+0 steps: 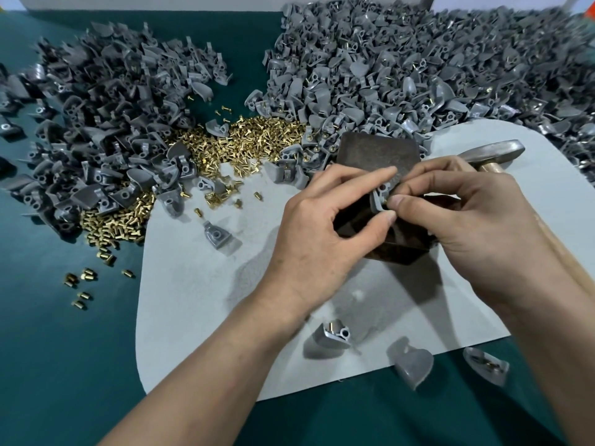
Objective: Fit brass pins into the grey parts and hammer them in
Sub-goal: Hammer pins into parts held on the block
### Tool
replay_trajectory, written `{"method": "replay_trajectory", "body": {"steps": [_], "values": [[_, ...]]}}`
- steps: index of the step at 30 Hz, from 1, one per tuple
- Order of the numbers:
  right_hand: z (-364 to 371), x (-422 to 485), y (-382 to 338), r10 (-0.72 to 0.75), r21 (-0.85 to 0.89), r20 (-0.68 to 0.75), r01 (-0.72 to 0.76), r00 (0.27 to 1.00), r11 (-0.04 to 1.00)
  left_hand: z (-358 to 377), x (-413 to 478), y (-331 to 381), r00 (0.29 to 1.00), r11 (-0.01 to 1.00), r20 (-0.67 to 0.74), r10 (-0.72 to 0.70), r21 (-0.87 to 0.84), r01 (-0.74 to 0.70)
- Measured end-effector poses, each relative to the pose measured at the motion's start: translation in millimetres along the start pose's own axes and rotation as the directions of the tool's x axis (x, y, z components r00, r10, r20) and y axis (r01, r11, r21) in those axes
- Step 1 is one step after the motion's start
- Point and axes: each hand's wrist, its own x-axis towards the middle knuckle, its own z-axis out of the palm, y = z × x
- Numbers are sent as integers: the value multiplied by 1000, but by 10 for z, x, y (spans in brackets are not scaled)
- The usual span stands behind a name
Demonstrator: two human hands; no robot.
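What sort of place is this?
Probably a hand-assembly bench in a small factory or workshop: heaps of identical grey parts, a pile of brass pins between them, and a hammer beside a dark metal block on the mat.

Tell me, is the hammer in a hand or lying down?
Lying down. The hammer rests on the grey mat behind the right hand, which pinches a pin instead.

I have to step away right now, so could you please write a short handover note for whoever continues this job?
Left hand holds a grey part over the metal block; right hand pinches a brass pin at its hole, not yet hammered.
Hammer lies on the pad behind the right hand.
Loose pins heap at centre; unpinned parts piled far left, pinned ones far right.
Left: seat this pin, hammer it, carry on through the left pile.
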Motion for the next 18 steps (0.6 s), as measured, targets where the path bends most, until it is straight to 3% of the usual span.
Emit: {"method": "replay_trajectory", "body": {"steps": [18], "values": [[-38, 1, -8, 17, 27, 51, -18, 999, 999, 2, 11, -27, 999, 999, 15, 45, 4, -45]]}}
